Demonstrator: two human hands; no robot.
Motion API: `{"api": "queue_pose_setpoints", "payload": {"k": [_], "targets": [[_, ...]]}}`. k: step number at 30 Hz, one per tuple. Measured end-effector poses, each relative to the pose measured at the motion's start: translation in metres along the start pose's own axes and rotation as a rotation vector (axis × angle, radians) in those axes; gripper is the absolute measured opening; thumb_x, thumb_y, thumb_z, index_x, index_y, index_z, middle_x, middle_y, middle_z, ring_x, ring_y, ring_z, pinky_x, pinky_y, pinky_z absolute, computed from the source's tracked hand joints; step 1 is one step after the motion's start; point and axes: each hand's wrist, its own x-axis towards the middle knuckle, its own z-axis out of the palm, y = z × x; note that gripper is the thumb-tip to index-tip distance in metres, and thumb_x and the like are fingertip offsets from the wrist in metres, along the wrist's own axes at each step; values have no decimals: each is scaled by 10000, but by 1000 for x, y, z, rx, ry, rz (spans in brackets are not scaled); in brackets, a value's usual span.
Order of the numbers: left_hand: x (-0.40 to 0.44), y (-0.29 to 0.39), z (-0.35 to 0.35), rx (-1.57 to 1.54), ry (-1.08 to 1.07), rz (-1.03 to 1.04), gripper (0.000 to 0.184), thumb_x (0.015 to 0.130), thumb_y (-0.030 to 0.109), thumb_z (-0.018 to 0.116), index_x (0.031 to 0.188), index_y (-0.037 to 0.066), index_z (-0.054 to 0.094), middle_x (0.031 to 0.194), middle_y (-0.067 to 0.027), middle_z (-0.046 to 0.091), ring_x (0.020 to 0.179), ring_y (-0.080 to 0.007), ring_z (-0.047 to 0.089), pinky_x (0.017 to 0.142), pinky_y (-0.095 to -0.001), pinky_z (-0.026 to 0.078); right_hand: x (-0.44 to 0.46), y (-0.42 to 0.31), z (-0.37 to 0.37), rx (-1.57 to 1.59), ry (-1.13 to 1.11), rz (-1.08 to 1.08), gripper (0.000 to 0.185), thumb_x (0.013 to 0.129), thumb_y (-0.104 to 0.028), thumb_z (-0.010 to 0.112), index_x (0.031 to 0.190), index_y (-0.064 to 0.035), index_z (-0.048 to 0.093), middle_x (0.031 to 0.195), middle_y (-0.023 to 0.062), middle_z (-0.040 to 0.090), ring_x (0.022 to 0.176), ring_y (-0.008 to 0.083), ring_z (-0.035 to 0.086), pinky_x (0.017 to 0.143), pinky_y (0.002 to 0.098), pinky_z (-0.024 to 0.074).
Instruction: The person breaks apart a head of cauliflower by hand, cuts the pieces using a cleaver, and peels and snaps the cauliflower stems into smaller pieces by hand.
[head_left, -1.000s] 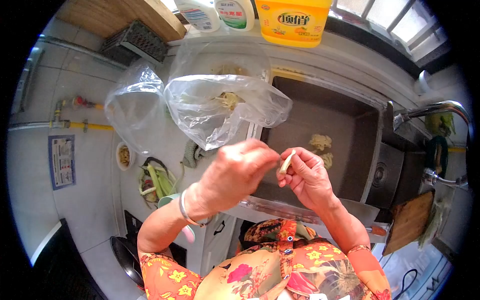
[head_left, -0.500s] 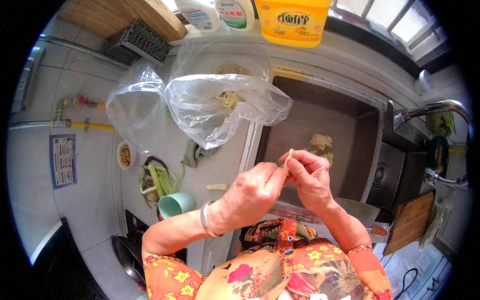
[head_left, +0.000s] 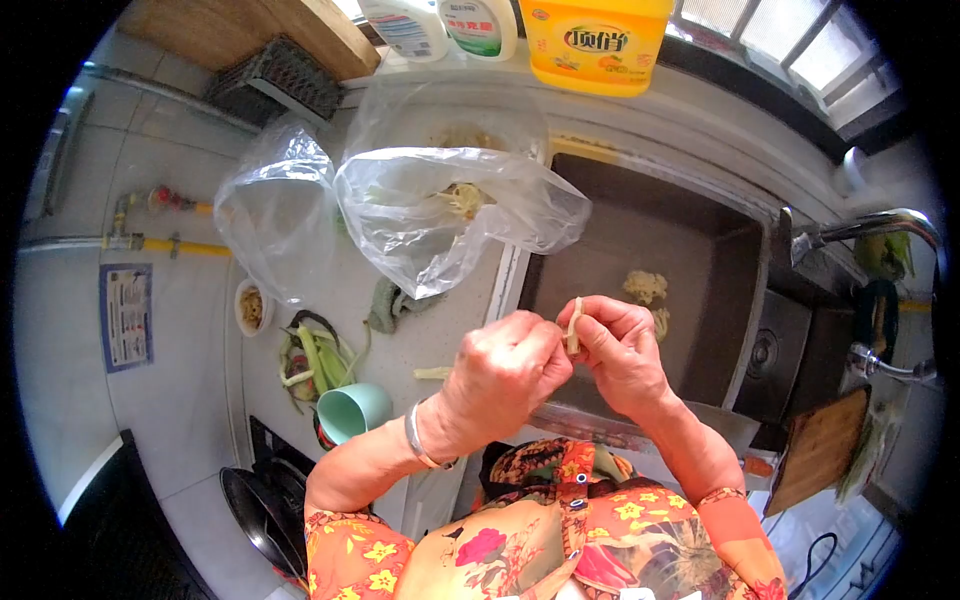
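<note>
My right hand point(head_left: 618, 345) pinches a pale vegetable stalk point(head_left: 574, 325) upright between thumb and fingers, over the near left edge of the sink. Close against it, my left hand point(head_left: 505, 365) is closed with its fingertips at the lower part of the stalk. What those fingertips grip is hidden. Beyond my right hand, pale cauliflower-like florets point(head_left: 645, 287) lie in the dark sink point(head_left: 585, 215). Another pale stalk piece point(head_left: 432, 373) rests on the counter, partly behind my left hand.
Clear plastic bags point(head_left: 415, 235) stand on the counter, one with pale pieces inside. Nearby are a green cup point(head_left: 353, 412), green vegetable scraps point(head_left: 322, 362), a small bowl point(head_left: 250, 309) and a grey-green cloth point(head_left: 395, 305). A faucet point(head_left: 870, 222) reaches in from the right.
My left hand has turned and its fingers have closed more tightly beside the stalk. More of the stalk shows now. The view has shifted slightly.
</note>
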Motion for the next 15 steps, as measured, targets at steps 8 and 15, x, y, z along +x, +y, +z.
{"api": "queue_pose_setpoints", "payload": {"k": [8,15], "targets": [[24,-19,-42,247,134,45,131,652,-27,666,745,6,579,683,-98,588,566,-208,593,525,-299,492,2,-1,-10,193,-108,62,219,908,-181,534,966,25,577,739,76,588,597,155,582,494,245,476],[35,-72,-57,600,87,-75,85,736,-35,587,818,-14,594,781,-147,604,685,-286,606,595,-343,491,3,-5,-12,201,-20,96,222,912,-191,525,1018,0,564,826,78,627,661,143,624,487,216,481]]}}
